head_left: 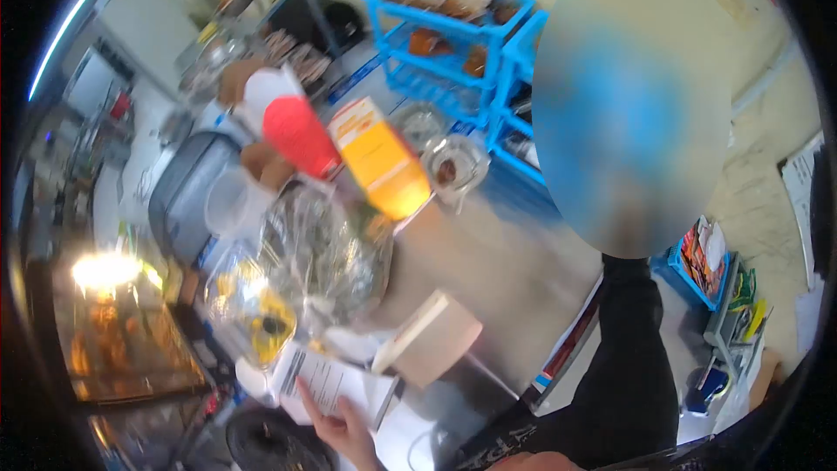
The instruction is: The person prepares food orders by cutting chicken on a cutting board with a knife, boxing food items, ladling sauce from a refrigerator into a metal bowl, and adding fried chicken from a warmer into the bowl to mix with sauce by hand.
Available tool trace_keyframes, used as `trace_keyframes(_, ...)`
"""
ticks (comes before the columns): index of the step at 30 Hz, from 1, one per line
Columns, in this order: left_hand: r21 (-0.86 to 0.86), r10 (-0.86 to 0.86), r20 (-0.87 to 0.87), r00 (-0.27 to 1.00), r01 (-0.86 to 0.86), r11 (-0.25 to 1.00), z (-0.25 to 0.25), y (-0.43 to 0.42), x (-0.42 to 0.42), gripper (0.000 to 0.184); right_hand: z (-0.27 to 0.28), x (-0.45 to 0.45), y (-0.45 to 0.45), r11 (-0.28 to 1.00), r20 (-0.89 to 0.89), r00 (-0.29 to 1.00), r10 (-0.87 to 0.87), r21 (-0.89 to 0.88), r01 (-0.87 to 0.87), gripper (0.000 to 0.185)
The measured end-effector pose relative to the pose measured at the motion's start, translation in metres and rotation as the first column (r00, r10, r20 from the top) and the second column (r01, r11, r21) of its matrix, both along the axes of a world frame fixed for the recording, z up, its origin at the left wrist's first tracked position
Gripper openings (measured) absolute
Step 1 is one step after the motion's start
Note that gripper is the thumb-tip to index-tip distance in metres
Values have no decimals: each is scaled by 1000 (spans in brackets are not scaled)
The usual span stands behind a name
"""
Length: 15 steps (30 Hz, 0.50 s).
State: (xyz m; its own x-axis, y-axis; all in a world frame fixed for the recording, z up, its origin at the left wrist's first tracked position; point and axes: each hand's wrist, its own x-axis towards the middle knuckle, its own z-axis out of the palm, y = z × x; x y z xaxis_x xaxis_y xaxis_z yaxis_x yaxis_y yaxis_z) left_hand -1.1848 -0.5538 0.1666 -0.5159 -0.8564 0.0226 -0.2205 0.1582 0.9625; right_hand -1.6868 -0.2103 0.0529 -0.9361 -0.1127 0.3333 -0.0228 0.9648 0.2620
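My left hand (343, 430) is at the bottom, index finger and thumb stretched out and apart. Its index fingertip lies over a white sheet or pack with printed black text (327, 384); whether it presses on it I cannot tell. Just beyond stands a small cream-coloured box (436, 337) on the metal table (497, 253). On the right, my black-sleeved arm (629, 340) reaches up and away. A blurred oval patch covers my right hand (629, 231), and a blue shape (632, 105) shows indistinctly there. What that hand holds, if anything, is hidden.
A yellow-orange carton (384, 161), a red pack (301, 135), glass jars (455, 166) and clear plastic bags (323, 240) crowd the table's far left. Behind is a blue rack (436, 44) with bagged goods. A lit display case (122, 323) stands left; a blue basket (697, 262), right.
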Motion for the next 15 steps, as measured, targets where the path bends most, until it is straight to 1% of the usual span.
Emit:
trace_keyframes(1, -209, 17, 16, 1000, -13, 978, -19, -4, 11, 63, 1, -3, 7, 999, 192, 981, 25, 27, -31, 21)
trace_keyframes(2, -71, 22, 8, 1000, -21, 997, -6, 2, 12, 62, -35, -36, 42, 983, 83, 979, 184, -40, -181, 22)
trace_keyframes(3, 117, 49, 93, 994, -60, 991, 3, 3, 21, 61, -44, -48, 55, 939, -26, 942, 335, -72, -336, 27)
trace_keyframes(4, 133, 78, 20, 997, -80, 988, 3, 3, 29, 61, -55, -54, 66, 952, -71, 951, 302, 71, -297, 24)
trace_keyframes(5, 149, 105, -53, 993, -96, 984, 3, 3, 37, 61, -35, -35, 51, 948, -124, 955, 270, 209, -241, 26)
trace_keyframes(6, 218, 127, -74, 989, -108, 970, -3, 0, 53, 61, -32, -29, 44, 930, -254, 895, 366, 56, -364, 30)
trace_keyframes(7, 135, 110, -97, 989, -97, 986, -4, -3, 64, 61, -27, -21, 37, 856, -386, 803, 453, -62, -513, 34)
trace_keyframes(8, 81, 77, -99, 992, -70, 994, -7, -3, 78, 64, 8, 8, 14, 890, -180, 936, 302, -298, -344, 38)
trace_keyframes(9, 107, 52, -81, 995, -43, 993, -15, -7, 97, 69, 35, 50, -16, 864, -219, 918, 329, -323, -387, 38)
trace_keyframes(10, 164, 55, -107, 993, -37, 986, -15, -6, 113, 74, 78, 118, -60, 835, -59, 951, 302, -466, -294, 36)
trace_keyframes(11, 165, 35, -89, 995, -20, 986, -8, -7, 130, 77, 109, 184, -90, 807, 113, 955, 274, -567, -165, 34)
trace_keyframes(12, 179, -3, -73, 997, 16, 984, -3, -8, 148, 80, 87, 225, -99, 486, 138, 870, 474, -864, -128, 33)
trace_keyframes(13, 185, 4, -68, 998, 8, 983, -3, -10, 168, 80, 72, 277, -116, 337, 200, 758, 621, -941, -27, 32)
trace_keyframes(14, 152, 32, -91, 995, -17, 988, -5, -10, 188, 81, 57, 328, -133, 212, 248, 628, 737, -968, 134, 37)
trace_keyframes(15, 122, 60, -122, 991, -45, 991, -5, -9, 199, 82, 54, 377, -163, 168, 254, 498, 829, -963, 212, 32)
